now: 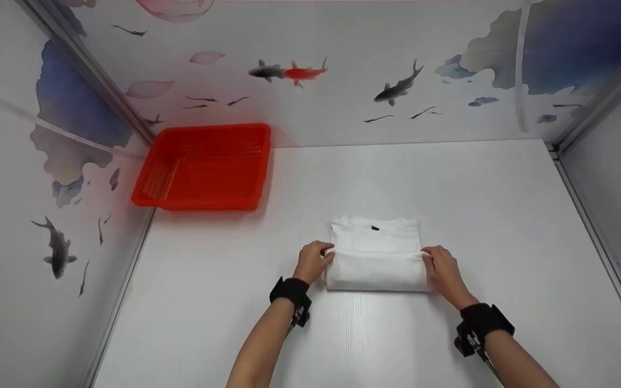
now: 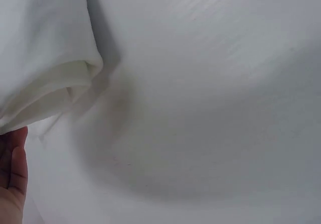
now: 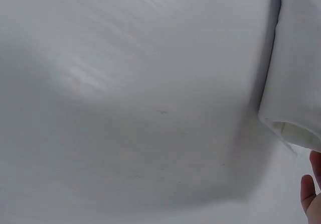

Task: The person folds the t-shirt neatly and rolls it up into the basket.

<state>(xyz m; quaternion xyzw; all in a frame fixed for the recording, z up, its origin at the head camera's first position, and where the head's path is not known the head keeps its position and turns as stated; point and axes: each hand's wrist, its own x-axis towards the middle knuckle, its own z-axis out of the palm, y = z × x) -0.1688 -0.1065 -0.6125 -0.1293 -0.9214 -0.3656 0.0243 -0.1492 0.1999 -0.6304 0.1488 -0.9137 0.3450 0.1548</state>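
A white shirt (image 1: 378, 272) lies on the white table, its lower part doubled over toward the collar, where a small black label (image 1: 375, 228) shows. At the left end of the folded edge, my left hand (image 1: 313, 262) pinches the cloth between thumb and fingers. My right hand (image 1: 445, 272) pinches the same edge at its right end. In the left wrist view, the layered fold (image 2: 55, 86) hangs open at its end, with the fingers (image 2: 17, 166) under its edge. The right wrist view has the fold's rounded, hollow end (image 3: 296, 133) just above the fingertips (image 3: 307, 186).
A red plastic basket (image 1: 208, 186) with perforated sides stands at the table's back left corner. Panels printed with fish and petals (image 1: 343, 108) wall in the back and both sides. Each wrist wears a black strap with a device (image 1: 291, 293).
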